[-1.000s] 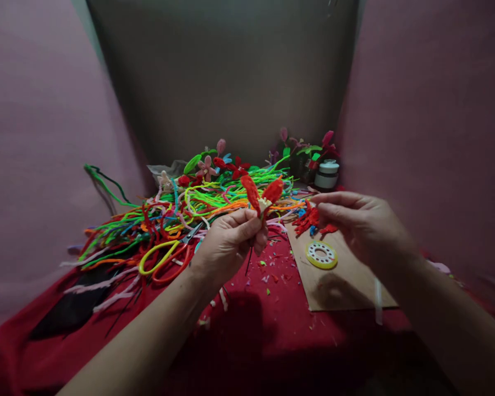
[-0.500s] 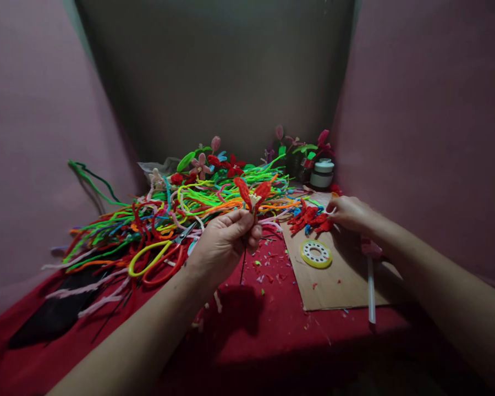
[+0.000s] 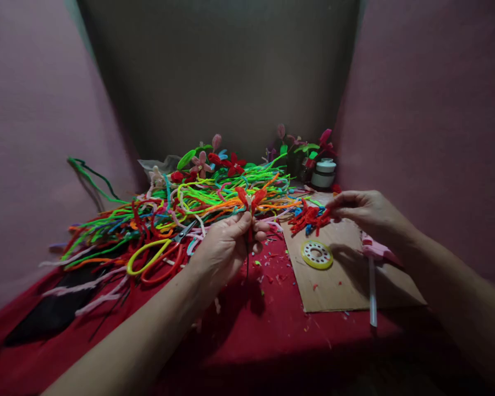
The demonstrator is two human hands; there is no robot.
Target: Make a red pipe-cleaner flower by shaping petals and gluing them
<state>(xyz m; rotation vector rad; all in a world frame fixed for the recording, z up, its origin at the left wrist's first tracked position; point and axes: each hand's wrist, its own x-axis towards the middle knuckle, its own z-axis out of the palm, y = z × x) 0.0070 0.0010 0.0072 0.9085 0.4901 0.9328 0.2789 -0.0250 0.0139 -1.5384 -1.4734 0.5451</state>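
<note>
My left hand [image 3: 226,239] is closed round the dark thin stem of a red pipe-cleaner flower [image 3: 253,199], held upright above the cloth. The flower shows two red petals and pale stamens in the middle. Over the board's far part, my right hand [image 3: 365,212] pinches a red pipe-cleaner petal [image 3: 324,218] at the edge of a small heap of red petals [image 3: 305,219]; its fingertips partly hide it. Blue bits show among the heap. Below the heap lies a yellow-rimmed tape roll [image 3: 317,254] with a dotted core.
A pink glue gun [image 3: 377,250] with a clear glue stick rests on the cardboard [image 3: 325,294]. Scissors [image 3: 160,261] with yellow and red handles lie by a heap of pipe cleaners [image 3: 214,192]. Behind stand finished flowers [image 3: 234,165] and a white-lidded jar [image 3: 324,171]. Scraps dot the red cloth [image 3: 280,330].
The left hand has lowered slightly and turned the flower. My right hand has shifted a little right and up, its fingers now at a red petal on the heap's edge.
</note>
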